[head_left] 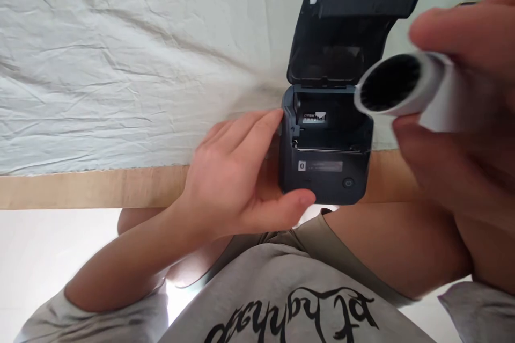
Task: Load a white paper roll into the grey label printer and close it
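A dark blue portable label printer (pixel 325 174) sits at the table's near edge. Its lid (pixel 328 45) is swung up, so the inside shows, with a small printed sticker in the bay. My left hand (pixel 233 171) steadies the printer, fingertips against its left side and thumb on its front edge. Raised at the right, close to the camera, my right hand (pixel 462 96) grips a white paper roll (pixel 432 85) between thumb and fingers. The roll's dark hollow core faces left, and its near end overlaps the printer's right side in view. Part of the roll is hidden by the hand.
A wrinkled pale cloth (pixel 132 64) covers the table, leaving a bare wooden strip (pixel 92 187) along the near edge. My lap lies just below that edge. Behind my right hand, a small dark thing (pixel 466 3) is mostly hidden.
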